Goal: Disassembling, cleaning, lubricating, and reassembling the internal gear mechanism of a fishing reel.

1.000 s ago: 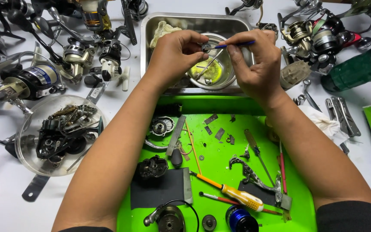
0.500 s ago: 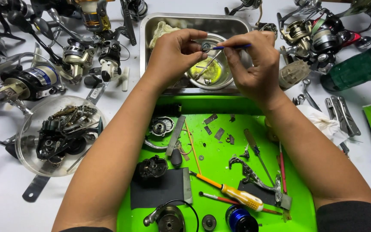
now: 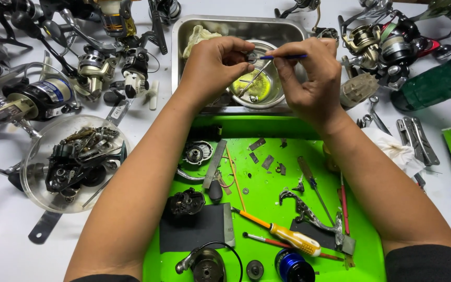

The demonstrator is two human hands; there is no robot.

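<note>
Left hand pinches a small round metal part between thumb and fingertips, tight grip, held over the steel tray at far centre. Right hand holds a thin blue-handled brush in a narrow fingertip grip, handle lying roughly level, tip at the small part. Both hands meet just above the small metal bowl.

Containers:
- Steel tray: holds the metal bowl and a crumpled pale rag in its far-left corner.
- Metal bowl: yellowish liquid inside, with a thin metal rod leaning in it and a few small bits at the bottom; can't tell what they are.
- Clear round dish, left: packed with dark reel parts, gears and screws.
- Green tray, near centre: gear housing, loose small plates, orange-and-yellow screwdriver, a red-handled tool, metal bail arm, blue spool at the near edge, black mat with a dark reel body on its far edge.

Around: several fishing reels on the white table far left, more reels far right, green bottle right, folding multitool beside a soiled white tissue.
</note>
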